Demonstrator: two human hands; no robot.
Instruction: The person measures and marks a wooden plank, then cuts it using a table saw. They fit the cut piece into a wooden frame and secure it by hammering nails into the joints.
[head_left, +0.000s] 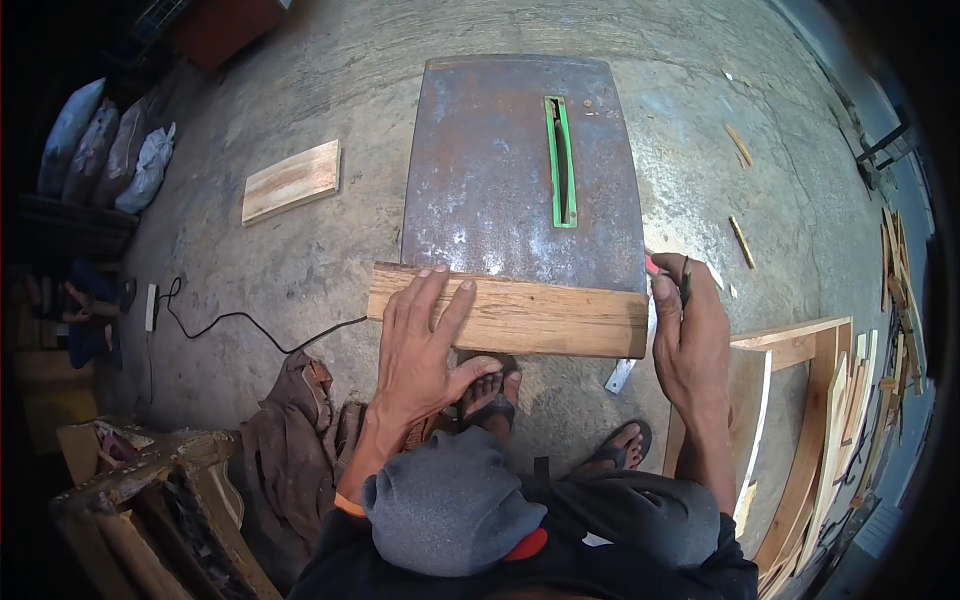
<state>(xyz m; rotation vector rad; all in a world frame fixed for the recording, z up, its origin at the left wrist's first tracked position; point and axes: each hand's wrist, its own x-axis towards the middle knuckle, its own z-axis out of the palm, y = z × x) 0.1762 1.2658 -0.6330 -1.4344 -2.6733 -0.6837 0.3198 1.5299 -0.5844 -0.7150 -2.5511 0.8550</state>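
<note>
From my end: left hand (415, 340) lies on the plank (540, 315) near its left end, fingers straight and only slightly apart, tips on the top face, thumb spread wide toward the near edge; I can't tell if the thumb touches the wood. Right hand (692, 335) is just past the plank's right end, fingers curled, thumb and fingers pinching a small red-and-dark item (653, 266); too small for me to identify. Plank looks light brown, grain lines plain to see, far edge darker, right end cut square. It sits on the near edge of the table (490, 150), left end sticking out past the table's left side, right end about level with the right side. Long axis runs left to right, crossing in front of the person, right end angled a little nearer; grain follows the length. Rest, left to right: pale board (292, 183) on the floor, black cord (225, 318) running toward the table, rusty sheet-metal top with a green-rimmed slot (561, 165) lying fore-and-aft, roughly square to the plank. Metal strip (620, 376) shows beyond the plank's near right corner; wood frame (790, 345) at far right.
</note>
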